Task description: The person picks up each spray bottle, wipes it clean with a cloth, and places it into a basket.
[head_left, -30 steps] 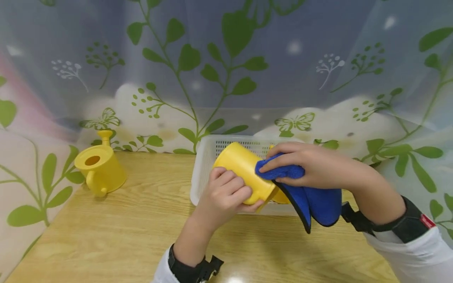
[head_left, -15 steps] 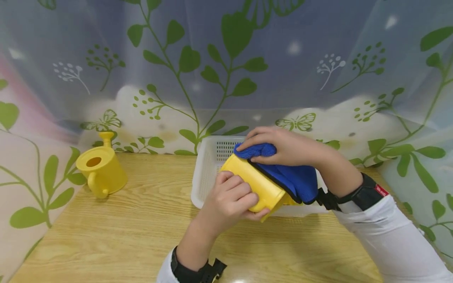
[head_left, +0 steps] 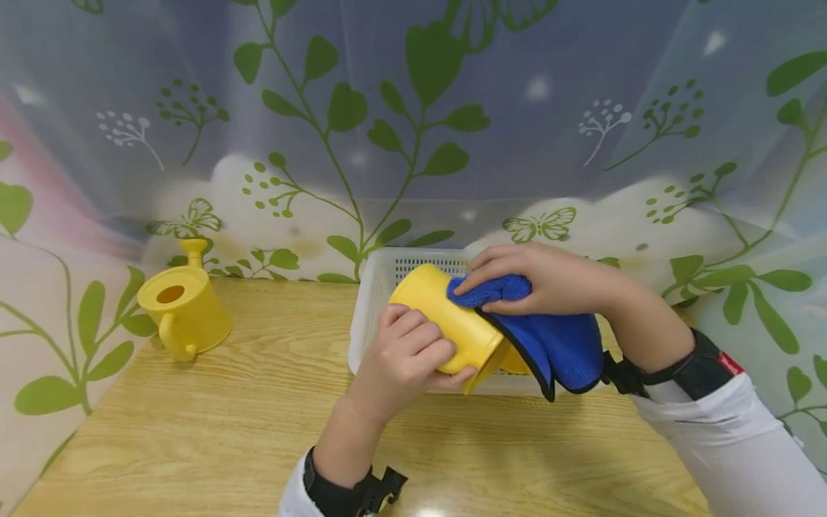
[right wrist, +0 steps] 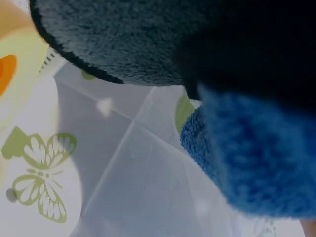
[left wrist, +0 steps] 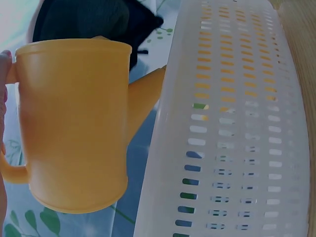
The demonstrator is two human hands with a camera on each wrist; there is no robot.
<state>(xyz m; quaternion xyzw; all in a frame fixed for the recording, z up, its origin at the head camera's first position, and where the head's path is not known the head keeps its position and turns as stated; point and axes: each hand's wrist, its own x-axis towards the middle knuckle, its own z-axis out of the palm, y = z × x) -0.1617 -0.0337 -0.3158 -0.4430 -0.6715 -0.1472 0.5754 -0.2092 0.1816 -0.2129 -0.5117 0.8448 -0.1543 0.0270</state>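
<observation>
My left hand (head_left: 403,359) grips a yellow watering can (head_left: 455,316), tilted over the white basket. In the left wrist view, the can (left wrist: 74,123) has its handle at the left edge, beside part of the hand, and its spout (left wrist: 143,101) reaching toward the basket. My right hand (head_left: 545,280) pinches a folded blue cloth (head_left: 494,289) with dark edging and presses it against the can's side. The cloth's loose end hangs down to the right. Most of the right wrist view is filled by the cloth (right wrist: 266,163).
A white slotted plastic basket (head_left: 363,316) stands on the wooden table (head_left: 258,416) under both hands. Yellow shows through its slots (left wrist: 227,52) in the left wrist view. Another yellow watering can (head_left: 194,309) stands at the left. A leaf-printed curtain (head_left: 310,179) closes off the back.
The right hand moves the cloth up and left along the can, then back down and right. The held can shifts slightly with it, still in the left hand.
</observation>
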